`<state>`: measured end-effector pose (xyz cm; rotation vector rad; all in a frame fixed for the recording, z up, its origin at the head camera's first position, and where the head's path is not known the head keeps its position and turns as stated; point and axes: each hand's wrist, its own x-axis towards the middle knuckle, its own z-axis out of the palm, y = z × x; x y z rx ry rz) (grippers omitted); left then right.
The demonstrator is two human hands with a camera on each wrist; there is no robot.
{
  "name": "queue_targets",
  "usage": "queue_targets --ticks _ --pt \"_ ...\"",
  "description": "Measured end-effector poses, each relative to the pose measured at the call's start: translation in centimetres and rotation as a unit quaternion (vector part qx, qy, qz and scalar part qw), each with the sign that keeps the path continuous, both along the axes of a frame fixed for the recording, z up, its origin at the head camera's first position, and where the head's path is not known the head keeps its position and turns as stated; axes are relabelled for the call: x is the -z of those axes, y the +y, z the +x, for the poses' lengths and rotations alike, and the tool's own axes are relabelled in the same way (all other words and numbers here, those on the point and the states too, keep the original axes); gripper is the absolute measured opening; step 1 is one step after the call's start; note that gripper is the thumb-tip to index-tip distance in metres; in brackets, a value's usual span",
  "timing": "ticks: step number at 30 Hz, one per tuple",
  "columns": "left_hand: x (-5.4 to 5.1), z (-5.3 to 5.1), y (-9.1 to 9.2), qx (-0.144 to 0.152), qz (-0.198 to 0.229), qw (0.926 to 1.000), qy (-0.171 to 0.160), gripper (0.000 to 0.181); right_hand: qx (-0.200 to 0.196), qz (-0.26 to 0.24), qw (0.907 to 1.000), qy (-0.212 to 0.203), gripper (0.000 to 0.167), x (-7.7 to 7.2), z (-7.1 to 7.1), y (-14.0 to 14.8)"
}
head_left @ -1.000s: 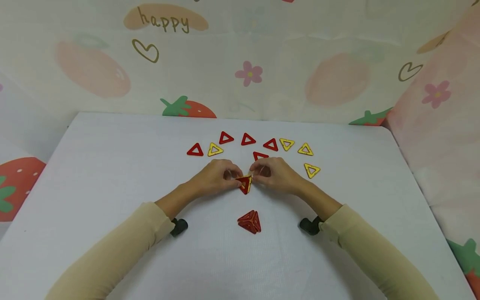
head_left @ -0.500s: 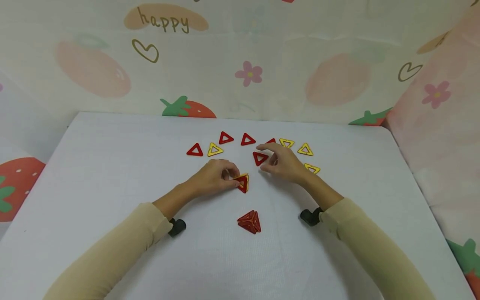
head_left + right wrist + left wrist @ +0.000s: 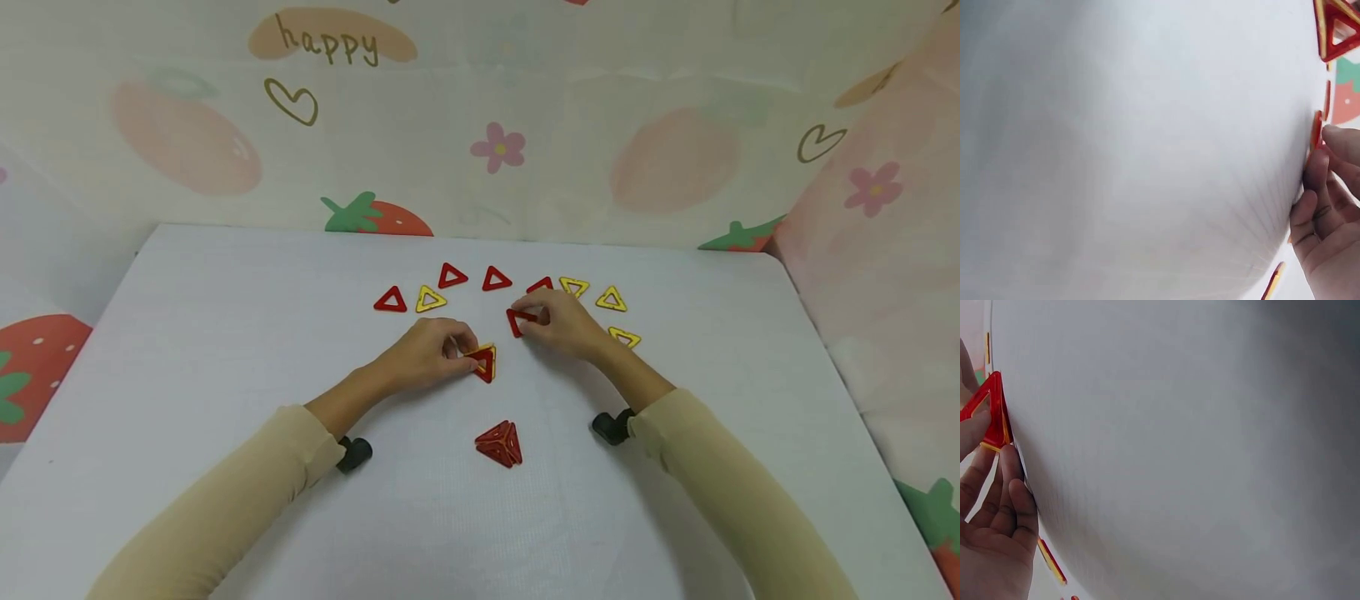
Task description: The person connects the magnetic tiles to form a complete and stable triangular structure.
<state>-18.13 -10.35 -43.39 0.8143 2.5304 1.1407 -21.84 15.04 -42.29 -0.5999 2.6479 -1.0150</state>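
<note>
White table (image 3: pixel 225 350), strawberry-print backdrop (image 3: pixel 562 92) behind

High head view over both hands (image 3: pixel 427 354) (image 3: pixel 562 323)

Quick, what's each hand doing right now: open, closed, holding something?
Left hand: closed, pinching a red-and-yellow triangle piece.
Right hand: closed, pinching a red triangle between thumb and fingers.
</note>
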Motion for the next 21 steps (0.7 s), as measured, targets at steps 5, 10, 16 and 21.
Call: queue_targets --ticks 5,10,16,21 --pt "0.0 0.0 0.0 -0.002 -0.001 1.0 -0.004 0.014 -0.01 0.006 0.9999 0.006 0.034 0.0 0.2 -0.1" --pt "-0.1 0.1 0.0 -0.003 0.0 1.0 -0.006 0.014 -0.022 0.009 0.9997 0.012 0.033 -0.1 0.5 0.0" --pt "-0.1 0.1 0.1 -0.004 0.002 1.0 -0.008 0.014 -0.04 0.006 0.999 0.019 0.032 -0.1 1.1 0.3" --pt "-0.2 0.1 0.0 -0.005 0.001 0.9999 -0.011 0.014 -0.053 0.002 0.9984 0.019 0.033 0.0 1.8 0.4"
